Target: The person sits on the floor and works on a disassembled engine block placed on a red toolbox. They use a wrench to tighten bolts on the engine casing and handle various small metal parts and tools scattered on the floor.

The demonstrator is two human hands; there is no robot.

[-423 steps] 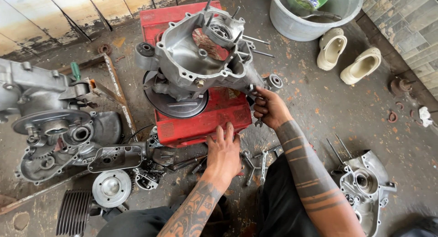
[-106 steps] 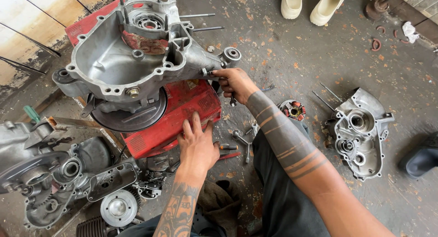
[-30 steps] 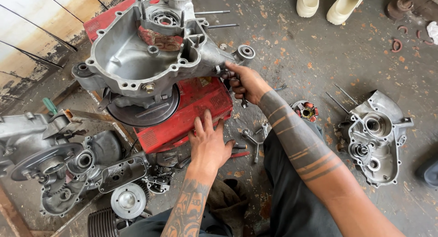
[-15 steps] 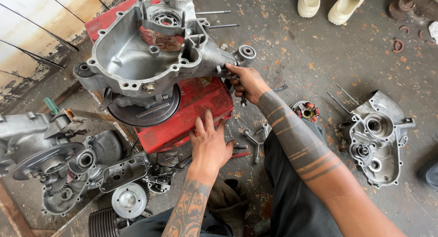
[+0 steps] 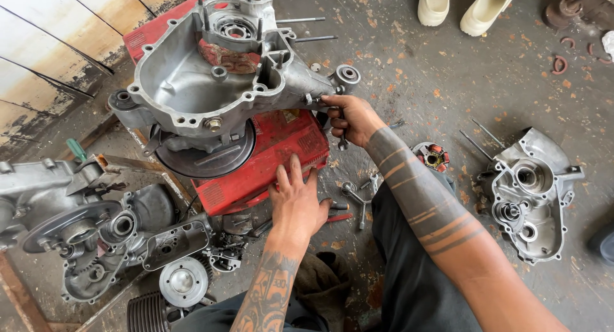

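Two hands (image 5: 296,204) (image 5: 352,118); one red box (image 5: 281,150); two pale shoes (image 5: 435,4) (image 5: 489,9); one finned cylinder (image 5: 147,313).

A bare aluminium engine crankcase half (image 5: 211,82), open side up with studs standing, sits tilted on a red metal box (image 5: 275,153) that lies on the stained concrete floor (image 5: 435,82).

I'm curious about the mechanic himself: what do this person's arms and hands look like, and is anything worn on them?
Both hands, left hand and right hand, are bare: no gloves or sleeves show. The right forearm carries dark tattooed bands around it. The left forearm has a dense patterned tattoo. I see no rings or watch.
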